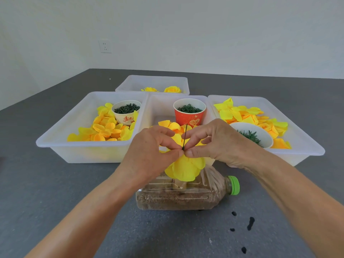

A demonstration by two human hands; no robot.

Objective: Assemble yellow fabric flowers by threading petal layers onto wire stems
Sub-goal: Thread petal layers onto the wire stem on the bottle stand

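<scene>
Flower in work sits directly above the bottle, which lies on its side on the bench, green cap to the right, part-filled with brown grains; the bottle appears to serve as a weighted stand, though the stem's seat in it is hidden by petals. The thin dark stem rises upright from the petal stack, its free end above the fingers. Left hand is closed, thumb and forefinger pinching at the stem base just above the bottle; right hand is likewise closed in a fingertip pinch on the opposite side of the stem, the two pinches touching or nearly so. Whether they grip the wire itself or a petal layer around it cannot be told. Judged handling: petals are very light, soft, creased fabric, easily crushed or torn at the centre hole, so take a layer close to its centre and press down evenly on both sides; the wire looks thin and likely to bend, so support it low, near the stack. Behind the bottle stand three white trays: the middle tray holds a red cup of green rings, and the trays to the left and right of it hold loose petals.
</scene>
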